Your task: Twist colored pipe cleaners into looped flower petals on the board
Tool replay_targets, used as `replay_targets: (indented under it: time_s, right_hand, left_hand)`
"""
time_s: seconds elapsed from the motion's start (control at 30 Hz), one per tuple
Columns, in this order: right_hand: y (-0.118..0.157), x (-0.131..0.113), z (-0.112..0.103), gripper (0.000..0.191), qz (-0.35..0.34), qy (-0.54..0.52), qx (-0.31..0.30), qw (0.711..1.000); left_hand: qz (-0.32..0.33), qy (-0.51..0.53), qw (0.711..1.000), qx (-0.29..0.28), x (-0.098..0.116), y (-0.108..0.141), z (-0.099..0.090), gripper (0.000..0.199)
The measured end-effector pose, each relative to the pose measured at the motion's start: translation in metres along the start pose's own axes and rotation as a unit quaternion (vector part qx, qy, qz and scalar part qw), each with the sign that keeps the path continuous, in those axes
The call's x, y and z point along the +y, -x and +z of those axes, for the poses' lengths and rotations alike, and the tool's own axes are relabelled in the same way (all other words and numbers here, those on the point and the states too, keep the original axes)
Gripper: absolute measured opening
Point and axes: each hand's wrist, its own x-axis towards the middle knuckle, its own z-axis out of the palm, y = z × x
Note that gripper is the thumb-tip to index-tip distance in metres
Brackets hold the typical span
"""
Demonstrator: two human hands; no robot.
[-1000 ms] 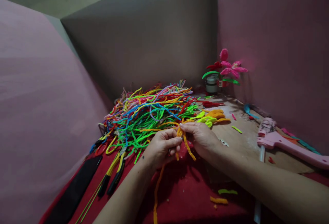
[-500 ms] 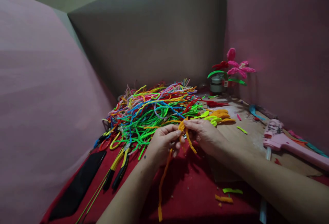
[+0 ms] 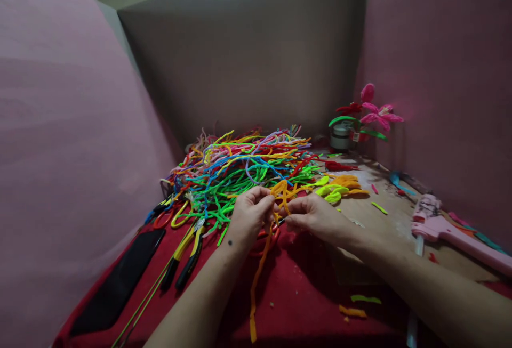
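Observation:
An orange pipe cleaner (image 3: pixel 260 278) runs between my two hands, its long tail hanging down over the red cloth and its upper part bent into a loop. My left hand (image 3: pixel 256 212) is closed, pinching it at the base of the loop. My right hand (image 3: pixel 310 215) pinches the same pipe cleaner on the loop's right side. Just behind my hands lies a big heap of multicoloured pipe cleaners (image 3: pixel 224 188). Partly hidden below my fingers are red-handled scissors (image 3: pixel 262 244) on the cloth.
Pliers (image 3: pixel 192 257) and a black phone-like slab (image 3: pixel 120 278) lie at left. A pink glue gun (image 3: pixel 440 225) rests at right. Orange and yellow-green petal shapes (image 3: pixel 338 191) sit on a board (image 3: pixel 388 236). Pink flowers (image 3: pixel 382 116) stand at the back.
The orange loop now stands higher between my hands, and its short end no longer hangs below my right fingers. My right hand has shifted slightly down. The view has tilted a little.

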Motion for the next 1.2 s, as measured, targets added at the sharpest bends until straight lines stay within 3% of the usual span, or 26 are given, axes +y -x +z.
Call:
replay_targets:
  time_s: [0.1, 0.23, 0.3, 0.6, 0.73, 0.9, 1.03, 1.2]
  right_hand:
    - [0.002, -0.001, 0.004, 0.012, 0.005, -0.027, 0.012, 1.000]
    - [0.002, -0.005, 0.010, 0.003, 0.090, -0.183, 0.029, 0.979]
    - [0.001, -0.007, 0.010, 0.007, 0.109, -0.229, 0.037, 0.967]
    - [0.001, -0.005, -0.002, 0.019, 0.022, -0.211, 0.098, 0.972]
    - [0.000, -0.006, 0.000, 0.023, 0.036, -0.323, 0.096, 0.941]
    - [-0.001, -0.012, -0.002, 0.026, 0.012, -0.407, 0.155, 0.900]
    - [0.000, -0.013, -0.004, 0.025, 0.001, -0.398, 0.155, 0.904]
    - [0.002, -0.011, -0.002, 0.022, -0.027, -0.316, 0.172, 0.933]
  left_hand:
    - [-0.006, 0.004, 1.000, 0.003, 0.000, 0.000, 0.000, 0.015]
    - [-0.013, -0.001, 1.000, 0.006, -0.001, -0.001, -0.001, 0.019]
    - [-0.013, 0.000, 1.000, -0.004, -0.001, -0.001, -0.001, 0.021]
    - [-0.013, 0.028, 0.999, -0.036, 0.000, 0.001, 0.000, 0.022]
    - [-0.019, 0.017, 0.999, -0.029, 0.000, 0.001, 0.001, 0.023]
    - [-0.024, -0.013, 0.999, -0.047, 0.000, 0.002, 0.005, 0.020]
    - [-0.021, -0.029, 0.998, -0.052, 0.001, 0.004, 0.009, 0.018]
    - [-0.023, -0.033, 0.998, -0.047, 0.000, 0.005, 0.011, 0.016]
